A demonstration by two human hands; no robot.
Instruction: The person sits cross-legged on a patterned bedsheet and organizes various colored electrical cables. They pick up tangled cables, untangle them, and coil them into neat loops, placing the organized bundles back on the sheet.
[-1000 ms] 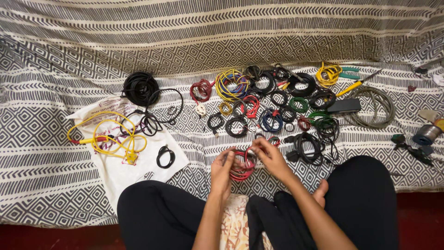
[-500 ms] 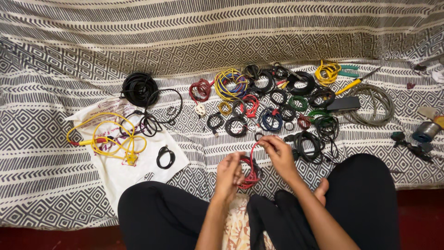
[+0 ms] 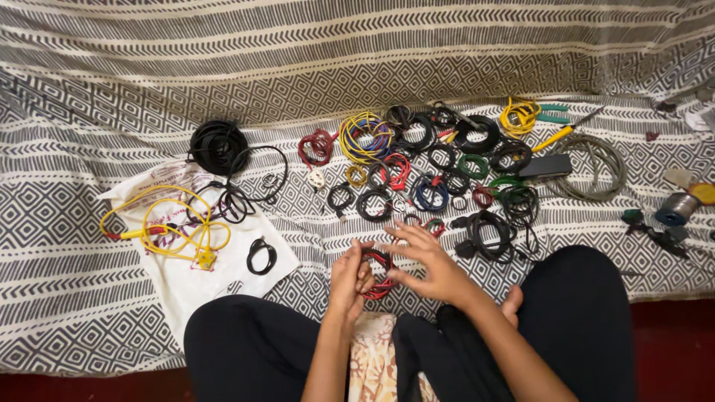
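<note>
Red wire, wound into a small coil (image 3: 376,274), sits between both hands just above the person's crossed legs in black trousers. Her left hand (image 3: 348,277) is closed around the coil's left side, fingers curled on the loops. Her right hand (image 3: 426,262) is spread, fingers fanned over the coil's right edge, thumb and forefinger seemingly pinching a strand; I cannot tell how firm that hold is. The coil looks nearly wound but not yet tied or set down, as far as I can judge.

Just beyond the hands, on the black-and-white patterned sheet (image 3: 89,246), lie many small coiled bundles (image 3: 417,171) in black, red, blue, green and yellow, close together, so most of the winding appears done. To the left a white bag (image 3: 223,283) carries a loose yellow cable (image 3: 167,223), uncoiled, and small black loops. Farther back a thick black coil (image 3: 216,145) rests; at far right lie a grey cable ring (image 3: 596,167) and a wire spool (image 3: 674,208).
</note>
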